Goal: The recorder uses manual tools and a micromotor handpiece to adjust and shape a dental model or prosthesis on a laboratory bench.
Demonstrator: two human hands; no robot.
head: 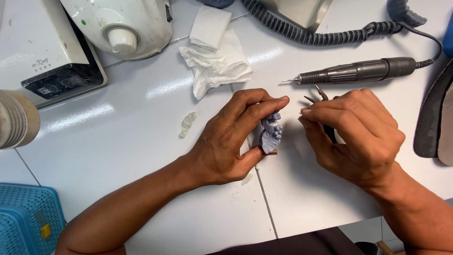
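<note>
At a white worktable [141, 141], a person's two bare hands work over a small grey-blue dental model [271, 132], with the bench gear spread behind. From largest to smallest: a white machine [47, 52] sits at ten o'clock from the hands beside a rounded white appliance [122, 23]; a blue basket [28, 217] fills the corner at eight o'clock; a coiled grey cord [306, 33] runs across at twelve to one o'clock into a dark rotary handpiece [358, 71] lying just beyond the right hand; crumpled white tissue [214, 56] lies at eleven o'clock; a small clear dental piece [187, 123] rests at nine o'clock, well apart from the left hand.

The left hand [226, 141] is closed around the model, index finger over its top and thumb under its base, holding it upright at the centre of the scene. The right hand [354, 137], at three o'clock of the model and just short of touching it, is curled about a slim metal hand tool [321, 94], whose tips jut out above the fingers at twelve o'clock.

The risks, as judged from here: the model is gripped only at its ends, so a hard push could twist it loose onto the table; the tool's tips could slip and chip the teeth or nick the left fingertips.
</note>
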